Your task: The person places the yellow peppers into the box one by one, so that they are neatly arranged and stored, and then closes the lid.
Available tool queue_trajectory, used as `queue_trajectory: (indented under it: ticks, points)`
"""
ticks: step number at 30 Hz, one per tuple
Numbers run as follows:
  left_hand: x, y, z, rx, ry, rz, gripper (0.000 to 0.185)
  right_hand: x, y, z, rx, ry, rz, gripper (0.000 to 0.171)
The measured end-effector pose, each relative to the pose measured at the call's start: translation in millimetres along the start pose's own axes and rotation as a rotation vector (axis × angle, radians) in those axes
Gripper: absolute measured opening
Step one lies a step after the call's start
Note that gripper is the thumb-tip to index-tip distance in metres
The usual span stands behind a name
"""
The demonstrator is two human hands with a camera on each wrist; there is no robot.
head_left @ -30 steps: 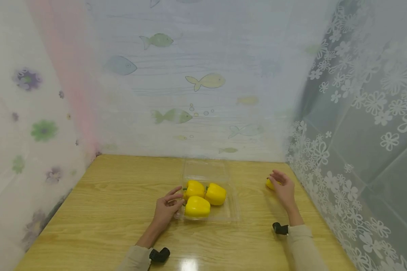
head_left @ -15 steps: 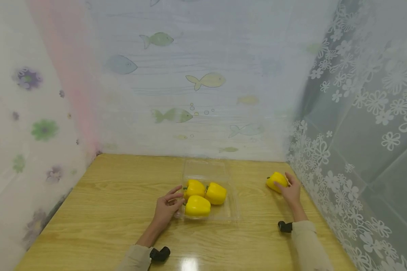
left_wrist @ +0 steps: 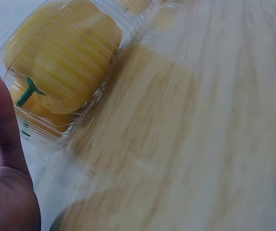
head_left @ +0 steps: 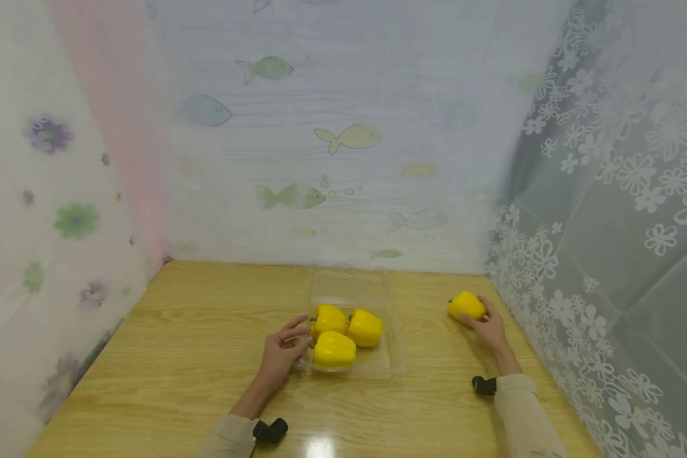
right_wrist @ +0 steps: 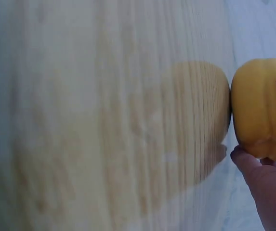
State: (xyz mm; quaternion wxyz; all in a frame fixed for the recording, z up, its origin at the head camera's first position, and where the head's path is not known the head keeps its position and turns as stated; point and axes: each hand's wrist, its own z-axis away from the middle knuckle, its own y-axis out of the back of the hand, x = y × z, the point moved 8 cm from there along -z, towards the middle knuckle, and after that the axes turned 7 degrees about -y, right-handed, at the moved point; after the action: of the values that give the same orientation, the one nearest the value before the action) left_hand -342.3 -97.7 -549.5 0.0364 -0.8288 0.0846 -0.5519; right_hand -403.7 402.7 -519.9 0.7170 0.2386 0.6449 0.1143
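A clear plastic clamshell container point(head_left: 392, 356) lies with its lid folded back on the wooden table. Three yellow bell peppers point(head_left: 334, 349) with green stems sit in its left and middle part. At the left rim is my left hand point(head_left: 280, 356), pinching the edge near the thumb tip; the other fingers are loosely bent. The left wrist view shows the thumb point(left_wrist: 5, 115) against the container's corner. To the right, a single bell pepper point(head_left: 466, 306) lies on its side on the table. My right hand point(head_left: 490, 327) grips it from the right, thumb and fingers on opposite sides.
The flat lid point(head_left: 349, 286) extends toward the back wall. Patterned sheets hang at the back point(head_left: 343, 191) and along both sides of the table point(head_left: 194, 331). A black wrist camera point(head_left: 270, 431) sits on the left sleeve, another point(head_left: 484, 385) on the right.
My right hand has shifted from over the lone bell pepper to its right side, and the fingers now hold it. The left hand and the container stay in place.
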Motion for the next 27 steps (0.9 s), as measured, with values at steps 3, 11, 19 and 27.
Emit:
queue_trajectory:
  ticks: [3,11,19,27]
  points:
    - [-0.4,0.3,0.3,0.002,-0.001,-0.005,0.030,1,-1,-1,-0.002,0.005,-0.005,0.082]
    - [1.1,-1.3,1.1,-0.001,0.001,-0.001,0.030,-1,-1,-2,0.008,0.031,-0.019,0.082]
    - [1.6,-1.3,0.9,-0.003,0.009,0.007,0.031,-10,-1,2,0.021,0.073,-0.068,0.083]
    - [1.0,-0.7,0.4,0.008,0.022,-0.002,0.030,-22,-6,7,0.012,0.122,-0.168,0.077]
